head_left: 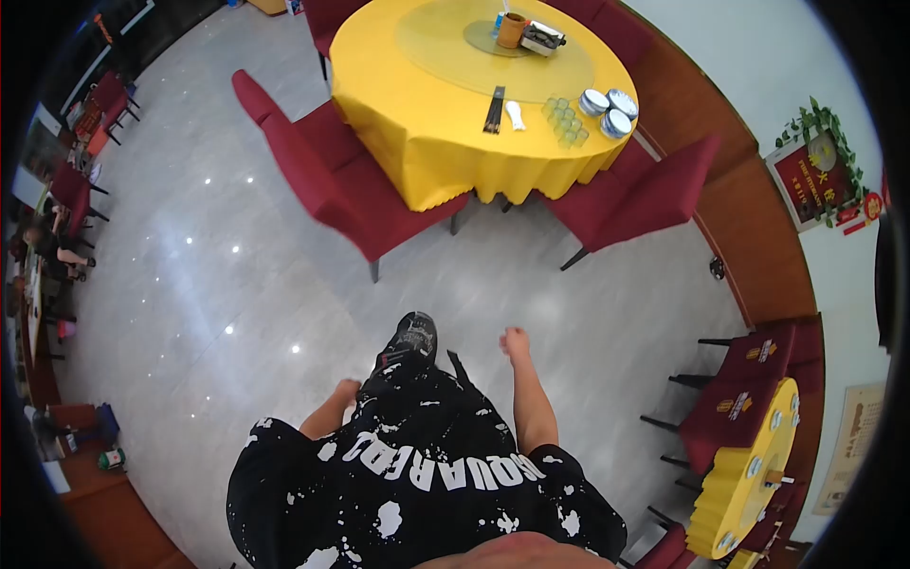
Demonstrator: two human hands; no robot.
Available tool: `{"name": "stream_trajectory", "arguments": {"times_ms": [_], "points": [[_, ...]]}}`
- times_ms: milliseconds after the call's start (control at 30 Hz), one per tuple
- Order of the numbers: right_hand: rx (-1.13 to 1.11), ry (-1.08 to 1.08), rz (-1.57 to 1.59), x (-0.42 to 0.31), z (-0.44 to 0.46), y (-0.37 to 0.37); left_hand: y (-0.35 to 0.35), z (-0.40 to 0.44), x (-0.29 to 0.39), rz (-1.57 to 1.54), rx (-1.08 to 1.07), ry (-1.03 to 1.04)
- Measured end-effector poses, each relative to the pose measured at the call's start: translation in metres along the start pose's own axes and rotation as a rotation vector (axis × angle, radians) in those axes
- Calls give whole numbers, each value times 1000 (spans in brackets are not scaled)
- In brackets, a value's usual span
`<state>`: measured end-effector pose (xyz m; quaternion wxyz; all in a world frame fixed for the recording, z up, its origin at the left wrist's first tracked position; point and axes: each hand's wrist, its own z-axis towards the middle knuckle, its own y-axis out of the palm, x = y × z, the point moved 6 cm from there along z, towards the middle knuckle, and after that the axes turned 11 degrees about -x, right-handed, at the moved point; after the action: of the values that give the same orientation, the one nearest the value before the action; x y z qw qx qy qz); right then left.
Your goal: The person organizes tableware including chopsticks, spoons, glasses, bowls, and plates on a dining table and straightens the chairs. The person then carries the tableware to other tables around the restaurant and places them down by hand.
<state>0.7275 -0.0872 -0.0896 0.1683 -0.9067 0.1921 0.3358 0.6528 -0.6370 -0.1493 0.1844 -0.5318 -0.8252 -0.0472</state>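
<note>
My right hand (514,343) hangs out in front of my body over the grey floor, its fingers curled in, with nothing visible in it. Beside my thigh is my left hand (348,391), small and partly hidden, so its fingers cannot be made out. One black shoe (415,334) shows ahead of me. Beyond stands a round table with a yellow tablecloth (398,123). On it lie dark chopsticks (494,110), a white spoon-like item (515,116), several greenish glasses (566,123) and stacked white-and-blue dishes (616,123). Neither hand touches these.
Dark red chairs (332,180) (635,204) stand at the table's near side. A glass turntable (427,47) carries a brown container (511,30) and a boxy holder (543,39). At lower right is another yellow-covered table (720,498) with chairs. People sit far left.
</note>
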Motion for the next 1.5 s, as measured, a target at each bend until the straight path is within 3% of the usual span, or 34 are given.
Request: {"name": "stream_trajectory", "arguments": {"times_ms": [67,133,267,333,367,400,467,500,600,667,733,800,933,1033,1133,1200,1367,1500], "points": [[11,-123,110,-102,43,-7,-6,27,20,52,-70,-63],[-16,-141,146,-153,92,-9,-19,60,50,100,-125,-95],[-94,54,208,-201,155,-15,-81,149,188,398,-146,30],[-102,170,250,-222,172,-30,-119,203,291,737,31,275],[-91,199,266,-235,185,-42,-140,228,342,761,162,352],[-48,180,277,-246,203,-59,-162,244,397,738,288,428],[35,153,303,-257,213,-84,-190,232,513,398,425,521],[75,119,309,-278,216,-99,-205,210,581,231,490,587],[191,-70,275,-325,279,-159,-201,190,756,267,445,972],[286,-262,200,-356,320,-196,-184,178,851,293,308,1030],[368,-457,69,-414,358,-227,-157,175,924,211,118,957],[415,-562,-79,-497,377,-245,-144,214,984,173,206,1022],[455,-729,-537,-570,417,-262,-98,221,1043,269,417,788],[149,-708,-548,-584,443,-265,-84,214,1066,263,508,690],[-18,-592,-498,-597,439,-273,-80,201,1079,250,529,576],[-46,-671,-507,-606,434,-278,-79,196,1083,315,563,523],[-92,-886,-449,-659,402,-302,-81,158,1093,330,769,664],[-72,-902,-476,-681,398,-299,-93,139,1119,265,921,708]]}}
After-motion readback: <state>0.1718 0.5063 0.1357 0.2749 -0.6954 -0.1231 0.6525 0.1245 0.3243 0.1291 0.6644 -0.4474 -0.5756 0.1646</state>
